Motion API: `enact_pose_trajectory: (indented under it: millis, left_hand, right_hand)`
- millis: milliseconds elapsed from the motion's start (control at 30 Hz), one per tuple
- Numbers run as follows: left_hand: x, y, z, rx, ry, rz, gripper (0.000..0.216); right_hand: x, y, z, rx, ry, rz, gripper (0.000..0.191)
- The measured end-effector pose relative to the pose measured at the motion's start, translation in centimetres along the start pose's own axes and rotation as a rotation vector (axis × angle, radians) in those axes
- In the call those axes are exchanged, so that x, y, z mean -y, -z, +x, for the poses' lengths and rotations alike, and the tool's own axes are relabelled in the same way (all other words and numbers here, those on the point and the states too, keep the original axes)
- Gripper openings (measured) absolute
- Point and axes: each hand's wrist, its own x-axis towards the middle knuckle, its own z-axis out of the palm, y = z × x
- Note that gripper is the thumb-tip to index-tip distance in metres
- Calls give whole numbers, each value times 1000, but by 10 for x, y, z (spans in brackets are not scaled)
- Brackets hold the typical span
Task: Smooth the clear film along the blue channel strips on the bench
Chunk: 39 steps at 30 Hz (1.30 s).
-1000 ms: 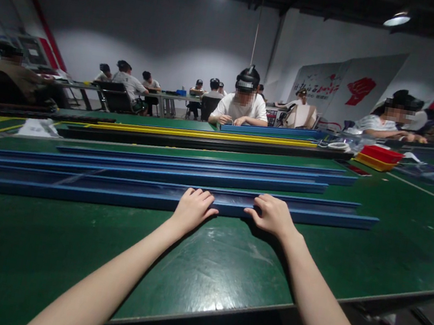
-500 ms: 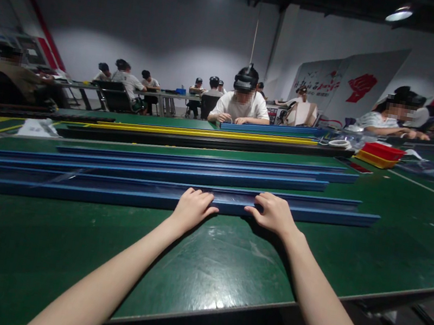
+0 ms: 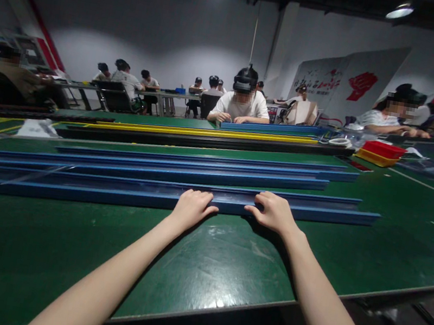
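Nearest me on the green table lies a long blue U-shaped channel (image 3: 330, 213), its open side up. My left hand (image 3: 190, 206) grips its near wall, fingers curled over the top edge and thumb along the front. A short way to the right, my right hand (image 3: 274, 214) pinches the same wall, thumb outside and fingers reaching inside. The fingertips of both hands are hidden within the channel. Farther left, a clear, shiny strip (image 3: 37, 175) lies slanted across the channel.
More blue channels (image 3: 279, 182) lie parallel just behind. Beyond them are a yellow strip (image 3: 205, 134), black bars (image 3: 187, 142), a red bin (image 3: 383, 150) and a white cable coil (image 3: 339, 142). A person (image 3: 246, 104) works across the table (image 3: 203, 275). Others sit farther back.
The clear strip at the left has shifted a little left and toward me. Both hands keep the same hold, and the blue channel has not visibly moved.
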Motion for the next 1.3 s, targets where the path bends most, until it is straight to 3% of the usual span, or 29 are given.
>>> enact_pose_trajectory:
  millis: [1300]
  left_hand:
    - [-4, 9, 2, 58, 119, -38, 36]
  right_hand:
    - [-1, 0, 0, 18, -17, 37, 34]
